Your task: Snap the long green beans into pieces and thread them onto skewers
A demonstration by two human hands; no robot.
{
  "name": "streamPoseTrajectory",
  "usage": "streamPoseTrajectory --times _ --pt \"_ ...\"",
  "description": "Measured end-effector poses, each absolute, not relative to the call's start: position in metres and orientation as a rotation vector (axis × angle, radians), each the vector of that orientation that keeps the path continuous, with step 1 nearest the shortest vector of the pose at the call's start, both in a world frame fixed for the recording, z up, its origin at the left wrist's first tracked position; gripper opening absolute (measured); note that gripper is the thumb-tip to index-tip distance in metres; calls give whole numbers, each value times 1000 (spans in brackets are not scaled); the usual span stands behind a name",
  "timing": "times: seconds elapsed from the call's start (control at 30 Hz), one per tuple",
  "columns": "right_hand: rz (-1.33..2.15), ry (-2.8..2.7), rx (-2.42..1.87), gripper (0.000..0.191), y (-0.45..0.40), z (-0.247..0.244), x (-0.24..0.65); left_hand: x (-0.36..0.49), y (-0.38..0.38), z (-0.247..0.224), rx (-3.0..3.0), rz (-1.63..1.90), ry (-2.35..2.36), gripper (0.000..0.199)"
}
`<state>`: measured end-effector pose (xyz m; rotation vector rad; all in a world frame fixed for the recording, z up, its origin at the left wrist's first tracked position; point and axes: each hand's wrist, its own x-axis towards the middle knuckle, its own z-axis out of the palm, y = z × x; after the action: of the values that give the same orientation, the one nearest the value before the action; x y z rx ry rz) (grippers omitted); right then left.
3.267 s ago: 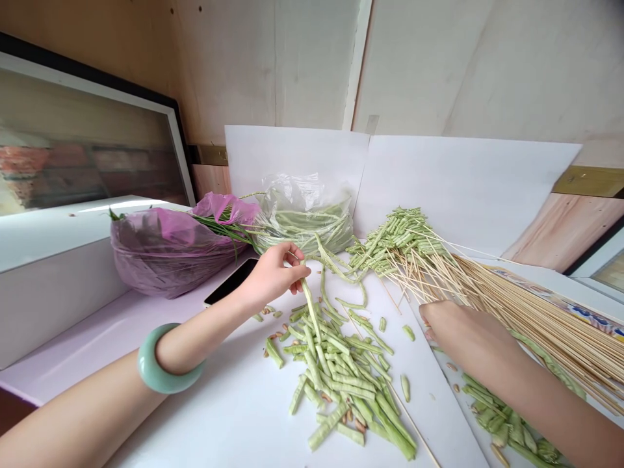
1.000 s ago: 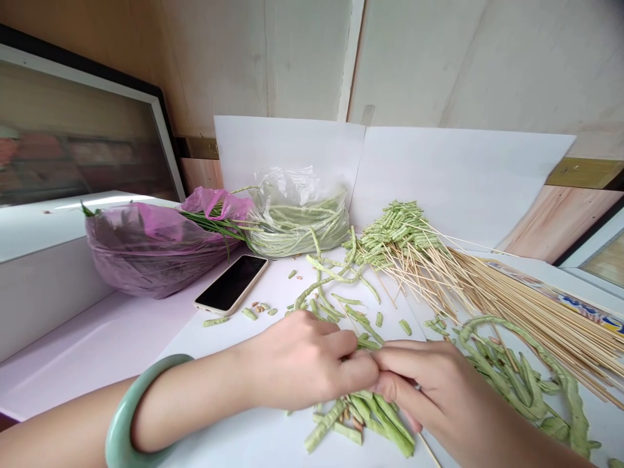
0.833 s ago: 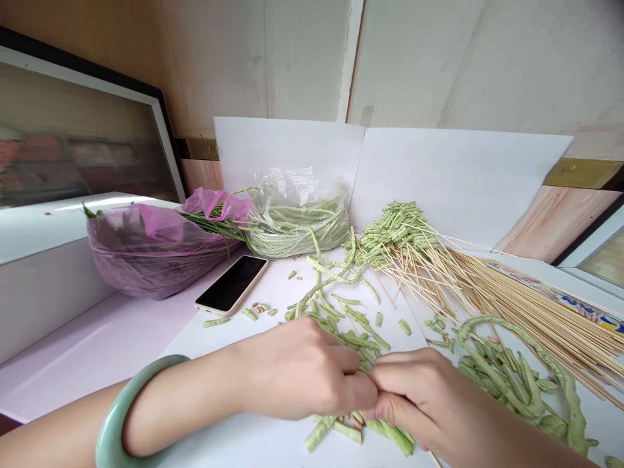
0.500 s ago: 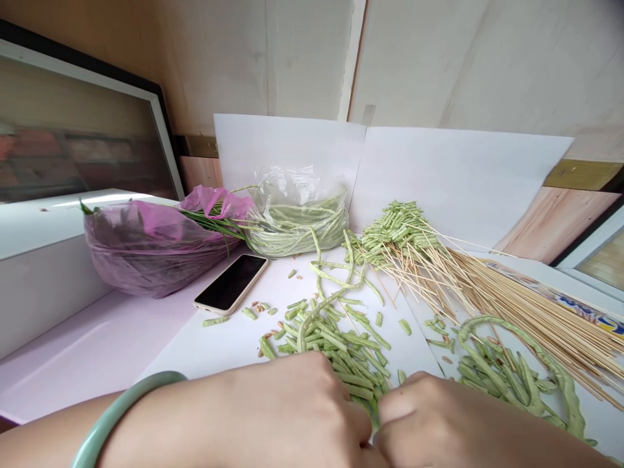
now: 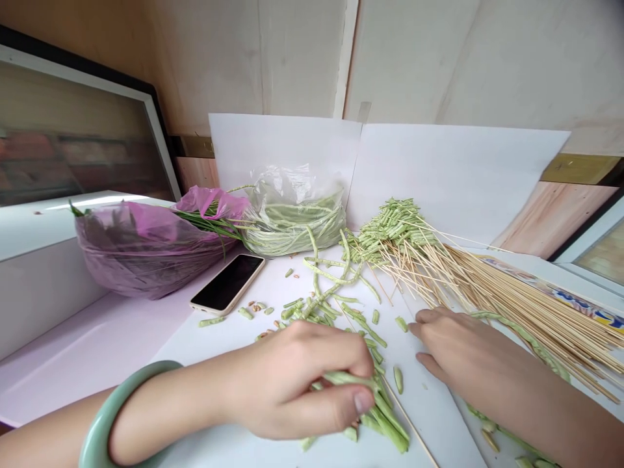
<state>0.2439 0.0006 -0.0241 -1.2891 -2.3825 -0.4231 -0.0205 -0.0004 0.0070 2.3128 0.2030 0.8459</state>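
**Left hand (image 5: 297,383) pinches cut long beans (image 5: 387,413).**
The right hand (image 5: 461,348) is open, fingers loose, near the bamboo skewers (image 5: 517,305).

No text is reading clearly from here; the printed strip (image 5: 582,311) beneath the bamboo skewers (image 5: 507,292) is showing blue and yellow lettering, too small to make out.

Cut yardlong bean pieces (image 5: 385,416) partly obscured beneath the left hand (image 5: 292,383); extent of pile under hand not determinable. Further beans (image 5: 492,432) at lower right hidden by the right forearm (image 5: 531,403) and cut off by frame edge. Bamboo skewers (image 5: 560,331) run out of frame at right. Contents of the purple plastic bag (image 5: 146,253) indistinct through film. Small pale bits (image 5: 258,304) on the bench (image 5: 229,344) too small to identify. Framed picture (image 5: 73,136) blurred, cut off at left; subject undetermined.
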Motion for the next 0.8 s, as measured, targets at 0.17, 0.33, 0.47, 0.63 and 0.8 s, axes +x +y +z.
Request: streamPoseTrajectory --times 0.17,0.33,0.47,0.63,0.8 --pt "57 -2490 -1329 14 -1 -8 207 -20 -3 -1 1718 789 281 9" --pt "862 -2264 -1061 31 -17 4 175 -16 -3 -11 1555 946 144 8" --pt "1015 -2145 -927 49 -21 -1 166 -16 0 -10 1749 1213 126 13" --pt "971 -2052 -830 58 -17 -15 163 -19 3 -2 1924 1453 118 20" --pt "665 -2129 -775 9 -17 -10 171 -22 10 2 1950 1638 178 19"
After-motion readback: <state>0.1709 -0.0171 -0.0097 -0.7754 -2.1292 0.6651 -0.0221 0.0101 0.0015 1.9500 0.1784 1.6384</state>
